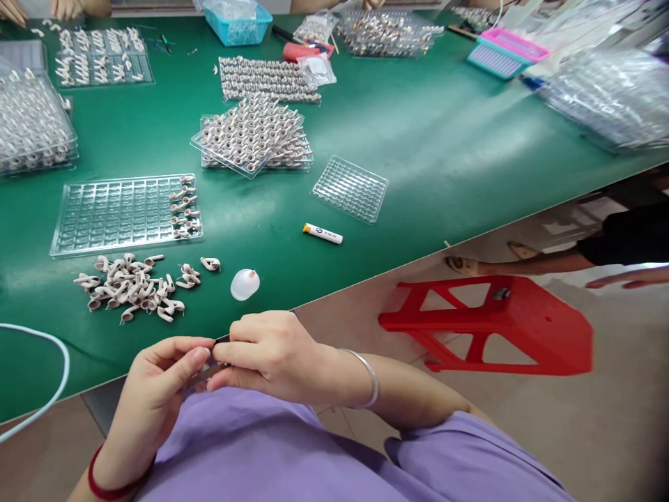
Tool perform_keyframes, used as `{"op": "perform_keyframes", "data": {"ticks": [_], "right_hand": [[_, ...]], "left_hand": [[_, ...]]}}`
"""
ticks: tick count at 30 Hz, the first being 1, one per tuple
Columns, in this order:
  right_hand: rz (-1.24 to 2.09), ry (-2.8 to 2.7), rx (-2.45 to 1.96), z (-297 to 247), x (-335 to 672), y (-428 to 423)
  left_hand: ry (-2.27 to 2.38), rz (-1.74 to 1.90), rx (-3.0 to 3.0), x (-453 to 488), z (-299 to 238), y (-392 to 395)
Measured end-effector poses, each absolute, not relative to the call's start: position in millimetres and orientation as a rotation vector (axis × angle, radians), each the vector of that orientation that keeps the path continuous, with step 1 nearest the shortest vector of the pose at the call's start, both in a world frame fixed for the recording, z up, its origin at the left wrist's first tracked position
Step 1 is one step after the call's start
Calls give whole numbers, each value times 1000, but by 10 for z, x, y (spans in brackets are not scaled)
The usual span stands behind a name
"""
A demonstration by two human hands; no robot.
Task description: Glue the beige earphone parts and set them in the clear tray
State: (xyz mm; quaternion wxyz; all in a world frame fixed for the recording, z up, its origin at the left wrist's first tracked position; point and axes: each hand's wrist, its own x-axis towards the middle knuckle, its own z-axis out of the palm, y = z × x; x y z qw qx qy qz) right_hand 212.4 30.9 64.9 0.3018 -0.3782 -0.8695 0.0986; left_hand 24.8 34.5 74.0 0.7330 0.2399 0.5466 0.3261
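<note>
My left hand (166,376) is closed in a pinch, thumb against fingertips, at the table's near edge above my lap. Meeting it at the fingertips, my right hand (272,355) is also closed. A thin greyish piece with a dark end shows between them, mostly hidden, so its kind is unclear. Ahead on the table lies a loose pile of beige earbud shells (133,282). One single shell (210,263) rests apart, near a small white translucent squeeze bottle (245,284). Behind the pile, a clear compartment tray (120,213) has shells along its right side.
Filled trays (251,132) are stacked farther back, beside a small clear tray (350,188) and a white tube (323,233) with a yellow end. A blue basket (237,24) stands at the back. A red stool (543,324) is at right, near a person's leg. A pale cable (65,366) curves at left.
</note>
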Motion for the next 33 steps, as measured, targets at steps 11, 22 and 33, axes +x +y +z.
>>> {"op": "perform_keyframes", "data": {"ticks": [11,22,33], "right_hand": [[267,-2280,-985,653,2124,314],[236,-2253,-979,657,2118,321],[239,-2270,-982,663,2125,319]], "left_hand": [[1167,715,524,244,734,347],[1165,714,539,238,725,343],[1177,718,529,260,729,365]]}}
